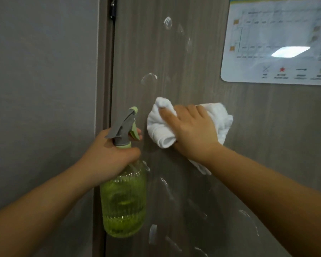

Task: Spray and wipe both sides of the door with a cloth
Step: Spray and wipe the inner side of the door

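White cloth (183, 123), bunched, lies flat against the wood-grain door (193, 71) under my right hand (195, 130), fingers spread and pressing. My left hand (109, 156) grips the neck of the green spray bottle (123, 201), held just beside the hinge edge. Wet droplets streak the door. Laminated chart (278, 39) at upper right.

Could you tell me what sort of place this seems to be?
Probably a hotel or dormitory room: a wood-grain door carries a floor-plan notice, likely an evacuation map, beside a plain grey wall.
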